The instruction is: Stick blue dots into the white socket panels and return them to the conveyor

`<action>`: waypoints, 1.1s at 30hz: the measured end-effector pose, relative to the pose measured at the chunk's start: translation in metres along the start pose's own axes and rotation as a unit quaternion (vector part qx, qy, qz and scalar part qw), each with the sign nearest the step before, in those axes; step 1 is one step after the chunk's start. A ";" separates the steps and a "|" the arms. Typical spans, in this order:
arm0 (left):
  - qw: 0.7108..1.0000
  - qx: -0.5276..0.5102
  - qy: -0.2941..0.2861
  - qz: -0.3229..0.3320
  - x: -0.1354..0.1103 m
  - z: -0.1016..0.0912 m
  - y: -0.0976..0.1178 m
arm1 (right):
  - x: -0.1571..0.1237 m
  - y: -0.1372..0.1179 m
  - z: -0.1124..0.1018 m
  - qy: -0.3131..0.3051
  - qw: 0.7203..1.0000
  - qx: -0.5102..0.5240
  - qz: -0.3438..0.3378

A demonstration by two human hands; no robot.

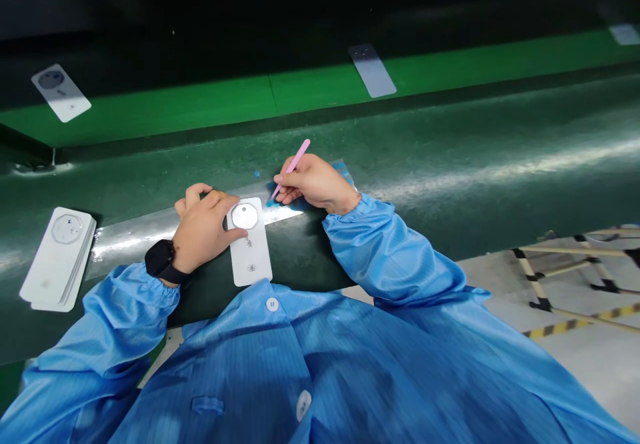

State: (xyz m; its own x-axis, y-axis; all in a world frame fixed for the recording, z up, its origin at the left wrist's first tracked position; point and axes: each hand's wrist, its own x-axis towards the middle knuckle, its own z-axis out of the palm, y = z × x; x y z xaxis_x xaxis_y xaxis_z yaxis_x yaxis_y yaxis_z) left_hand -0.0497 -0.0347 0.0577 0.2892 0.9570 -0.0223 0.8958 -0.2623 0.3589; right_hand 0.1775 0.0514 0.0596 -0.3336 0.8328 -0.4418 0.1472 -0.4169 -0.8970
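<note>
Card (254, 252), white, one: printed marks, too small to read; placed before the wearer, lower end just beside jacket (240, 351). Table (450, 217), dark green: runs on rightward past the right hand (317, 183). Stack (53, 257): left, well apart. Left hand (200, 225): thumb and forefinger parted, touching card's upper left; cannot tell whether grip clamps. Right hand: grip pinching pink tweezers (301, 151), tips near blue scraps (271, 203).
</note>
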 end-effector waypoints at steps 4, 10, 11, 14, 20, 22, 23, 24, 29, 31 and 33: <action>1.000 0.001 0.026 0.002 -0.003 0.005 -0.002 | -0.007 0.000 0.004 0.009 0.999 0.035 -0.030; 0.999 -0.018 0.026 0.019 -0.003 0.011 -0.002 | -0.014 0.003 0.029 -0.022 0.998 -0.028 -0.056; 0.999 -0.022 0.027 0.023 -0.003 0.011 -0.003 | -0.013 0.004 0.031 -0.026 0.997 -0.045 -0.054; 0.998 -0.029 0.029 0.037 -0.003 0.012 -0.005 | -0.009 0.007 0.032 -0.027 0.995 -0.080 -0.046; 0.999 -0.027 0.023 0.035 -0.003 0.012 -0.005 | -0.008 0.011 0.032 -0.008 0.993 -0.103 -0.051; 0.999 -0.025 0.021 0.034 -0.003 0.011 -0.004 | -0.009 0.011 0.033 -0.003 0.993 -0.108 -0.055; 0.999 -0.024 0.021 0.035 -0.003 0.011 -0.004 | -0.009 0.011 0.033 -0.001 0.992 -0.110 -0.058; 0.999 -0.023 0.022 0.035 -0.003 0.011 -0.004 | -0.010 0.010 0.034 0.001 0.992 -0.112 -0.060; 0.999 -0.025 0.026 0.035 -0.003 0.011 -0.006 | -0.010 0.009 0.033 -0.001 0.989 -0.132 -0.063; 0.999 -0.025 0.026 0.035 -0.003 0.011 -0.006 | -0.010 0.009 0.033 0.002 0.989 -0.135 -0.064; 0.999 -0.023 0.025 0.034 -0.003 0.011 -0.005 | -0.011 0.009 0.033 0.008 0.989 -0.137 -0.061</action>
State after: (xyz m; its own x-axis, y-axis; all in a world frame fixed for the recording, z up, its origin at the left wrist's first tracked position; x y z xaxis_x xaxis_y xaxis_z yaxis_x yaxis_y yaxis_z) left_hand -0.0516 -0.0375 0.0454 0.3305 0.9425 0.0489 0.8580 -0.3216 0.4005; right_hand 0.1515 0.0267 0.0567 -0.3506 0.8772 -0.3282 0.3539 -0.2004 -0.9136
